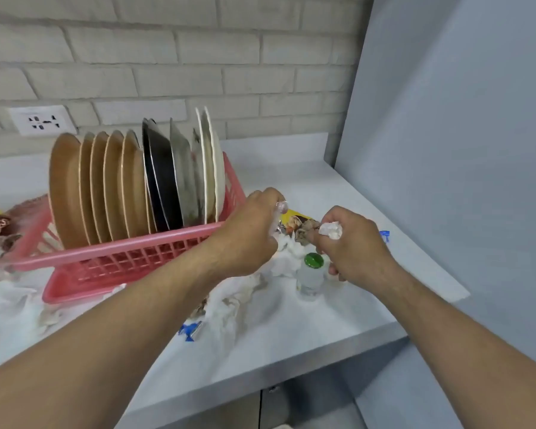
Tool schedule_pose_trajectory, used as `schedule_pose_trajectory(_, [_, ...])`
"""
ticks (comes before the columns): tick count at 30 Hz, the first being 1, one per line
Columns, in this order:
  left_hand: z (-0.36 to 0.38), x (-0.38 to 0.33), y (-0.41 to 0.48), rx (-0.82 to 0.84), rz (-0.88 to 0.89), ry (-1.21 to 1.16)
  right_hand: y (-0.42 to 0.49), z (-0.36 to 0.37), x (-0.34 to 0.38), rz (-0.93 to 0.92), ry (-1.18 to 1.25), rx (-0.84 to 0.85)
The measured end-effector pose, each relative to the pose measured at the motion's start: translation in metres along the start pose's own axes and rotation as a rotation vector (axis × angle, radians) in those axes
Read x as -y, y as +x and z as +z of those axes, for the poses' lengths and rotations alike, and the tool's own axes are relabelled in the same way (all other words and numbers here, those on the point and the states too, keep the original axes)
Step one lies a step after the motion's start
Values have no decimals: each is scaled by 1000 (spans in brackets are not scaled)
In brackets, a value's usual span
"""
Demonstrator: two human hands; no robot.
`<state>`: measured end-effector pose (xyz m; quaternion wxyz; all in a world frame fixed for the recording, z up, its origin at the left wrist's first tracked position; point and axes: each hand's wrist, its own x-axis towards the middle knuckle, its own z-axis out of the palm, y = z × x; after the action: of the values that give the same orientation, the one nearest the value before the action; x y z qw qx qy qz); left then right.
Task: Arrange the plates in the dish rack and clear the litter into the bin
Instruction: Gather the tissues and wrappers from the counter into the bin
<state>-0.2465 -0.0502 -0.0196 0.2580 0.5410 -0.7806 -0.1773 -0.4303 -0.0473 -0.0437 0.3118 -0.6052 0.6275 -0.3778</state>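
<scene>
At the left, your plates (106, 187) stand on edge, packed close, in the pink rack (130, 252). They are stiff and breakable, and the light rack would probably slide if knocked, so reach around it. Loose tissues (229, 308) lie on the table (322, 335) in front of the rack, with a blue wrapper (191, 331) beside them. These should weigh next to nothing and crush flat, so bunch them from above rather than picking at a corner. Your left hand (251, 233) hovers at the rack's right end with its fingers curled. Something clear glints at the fingertips, but I cannot tell whether it is pinched. Between your hands sits a heap (300, 230) of foil and scraps, likely greasy and apt to fall apart, so scoop it up inside a tissue. The green-capped bottle (311, 274) stands just below your right hand. It looks light, smooth and easy to tip, so take it round the body. Your right hand (350, 246) is closed around a white wad (330, 229).
</scene>
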Motion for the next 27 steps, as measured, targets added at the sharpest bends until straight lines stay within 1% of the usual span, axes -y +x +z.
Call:
schedule_pose_trajectory(2, [-1, 4, -20, -6, 54, -2, -23, 10, -1, -42, -95, -24])
schedule_pose_trajectory(5, [1, 10, -47, 22, 133, 14, -58, 18, -4, -47, -208, 23])
schedule_pose_trajectory(7, [6, 14, -65, 55, 142, 22, -80, 22, -6, -38, -175, 68])
schedule_pose_trajectory(9, [15, 15, -85, 86, 121, 8, -101, 23, -10, -5, -91, 123])
schedule_pose_trajectory(10, [18, 18, -91, 96, 102, -10, -105, 24, -12, -2, -94, 152])
schedule_pose_trajectory(12, [29, 18, -112, 125, 68, -16, -121, 24, -21, -15, -155, 216])
schedule_pose_trajectory(17, [59, 14, -158, 117, 13, 44, -160, 31, -57, -57, -262, 353])
schedule_pose_trajectory(20, [82, 13, -180, 184, -3, 111, -184, 37, -83, -100, -300, 398])
schedule_pose_trajectory(23, [106, 17, -201, 254, 28, 126, -205, 43, -107, -112, -317, 430])
schedule_pose_trajectory(27, [140, 34, -229, 370, 22, 95, -228, 56, -134, -62, -300, 479])
